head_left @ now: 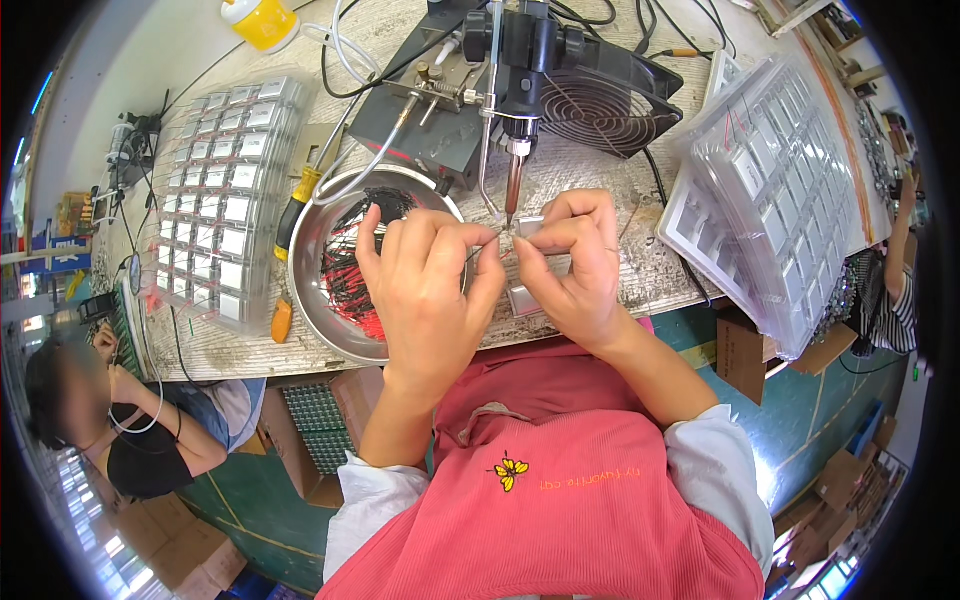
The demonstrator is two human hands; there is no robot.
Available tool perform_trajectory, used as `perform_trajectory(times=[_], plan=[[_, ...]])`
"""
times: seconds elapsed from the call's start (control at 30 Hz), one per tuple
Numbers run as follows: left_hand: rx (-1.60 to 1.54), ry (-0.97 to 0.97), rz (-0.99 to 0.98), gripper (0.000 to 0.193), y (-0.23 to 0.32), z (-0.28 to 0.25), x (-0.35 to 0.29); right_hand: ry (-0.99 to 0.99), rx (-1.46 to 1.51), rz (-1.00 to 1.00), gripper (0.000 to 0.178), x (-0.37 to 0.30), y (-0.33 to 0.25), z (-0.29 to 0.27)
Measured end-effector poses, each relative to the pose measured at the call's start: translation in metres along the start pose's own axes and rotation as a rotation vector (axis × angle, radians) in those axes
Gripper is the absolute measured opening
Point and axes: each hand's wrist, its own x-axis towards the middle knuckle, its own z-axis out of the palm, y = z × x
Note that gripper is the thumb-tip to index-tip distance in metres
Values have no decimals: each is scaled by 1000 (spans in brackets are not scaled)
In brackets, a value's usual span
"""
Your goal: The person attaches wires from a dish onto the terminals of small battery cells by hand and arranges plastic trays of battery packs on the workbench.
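Note:
Both hands meet under the tip of a soldering iron (513, 185) held upright in a stand. My left hand (430, 262) pinches a thin wire between thumb and forefinger, just left of the tip. On the other side, my right hand (578, 262) is closed in a pinch on a thin wire, its fingertips almost touching the left ones. The wire ends are too small to make out. Beneath the hands lies a small pale rectangular holder (524, 300), partly covered by the right hand. A round metal bowl (303, 290) of red and black wires (345, 265) sits beside my left hand.
Clear plastic trays (225, 200) of white rectangular parts lie at left, with more stacked trays (790, 190) at right. A yellow-black screwdriver (296, 210) rests near the bowl. A black fan (610, 110) and a grey box (420, 135) stand behind. Another person (150, 430) sits at far left.

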Motion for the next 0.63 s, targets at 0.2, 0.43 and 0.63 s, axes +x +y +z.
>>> perform_trajectory(times=[0.2,0.43,0.63], plan=[[0,-11,-1,14,0,0,0,-4,-10,-6,20,0,0,0],[7,-48,-13,13,0,0,-2,-7,0,-3,20,-3,1,0],[4,-47,-19,13,1,0,-2,-16,15,37,20,-5,0,0]])
